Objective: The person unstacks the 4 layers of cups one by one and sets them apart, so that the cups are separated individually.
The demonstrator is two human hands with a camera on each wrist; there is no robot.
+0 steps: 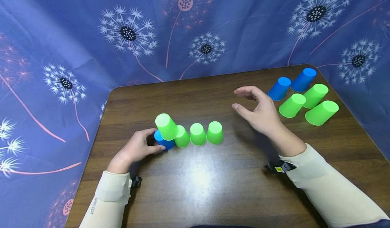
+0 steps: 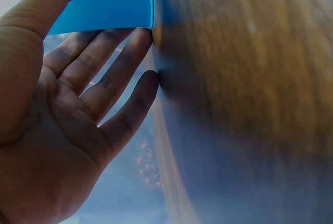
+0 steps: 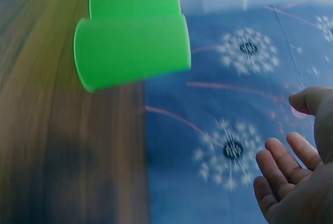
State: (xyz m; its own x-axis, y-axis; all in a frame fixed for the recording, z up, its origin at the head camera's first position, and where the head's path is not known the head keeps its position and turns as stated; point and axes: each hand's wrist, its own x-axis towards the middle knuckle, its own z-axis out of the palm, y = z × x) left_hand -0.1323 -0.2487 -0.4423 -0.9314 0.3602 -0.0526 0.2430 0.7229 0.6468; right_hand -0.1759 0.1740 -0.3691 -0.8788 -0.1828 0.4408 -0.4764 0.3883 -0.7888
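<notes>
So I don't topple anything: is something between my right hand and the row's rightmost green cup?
Nothing visible stands in the way: in the head view, only table shows between your right hand and that green cup.

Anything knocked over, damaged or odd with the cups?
Nothing looks toppled or damaged. Only mild oddity is colour: the blue cup, held by the left hand, ends a bottom row of otherwise green cups.
</notes>
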